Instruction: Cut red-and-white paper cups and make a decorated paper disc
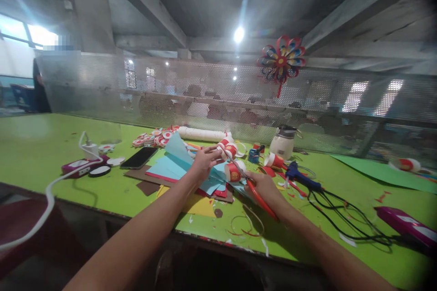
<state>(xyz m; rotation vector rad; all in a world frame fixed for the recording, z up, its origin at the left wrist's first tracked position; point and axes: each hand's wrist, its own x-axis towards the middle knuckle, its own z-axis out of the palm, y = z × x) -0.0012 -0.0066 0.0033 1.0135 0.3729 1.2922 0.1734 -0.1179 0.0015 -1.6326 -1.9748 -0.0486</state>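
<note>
The person's right hand [263,187] has its fingers wrapped round the handles of a pair of orange-handled scissors [254,192], whose blades point away, across the table. A red and white paper cup [233,173] lies on its side just by the blades; whether the metal touches it, one cannot tell. The left hand [204,163] is stretched over the light blue paper sheets [175,167], its fingers rather straight and near a small group of other red and white cups [230,149]. Whether these fingers pinch something is not clear.

As it seems, some cutting is already done: thin curled strips [246,228] lie near the table edge, and a heap of paper rounds [157,137] is gathered at the back. The cup beside the blades looks mostly whole from this side, so its cutting is probably little advanced. The blue sheets and the yellow paper [201,208] keep large uncut areas. The blue glue gun [303,176] rests on the green table [136,198], to the right, held by nobody. A many-petalled paper flower [282,61] at the mesh screen [211,70] appears complete.
</note>
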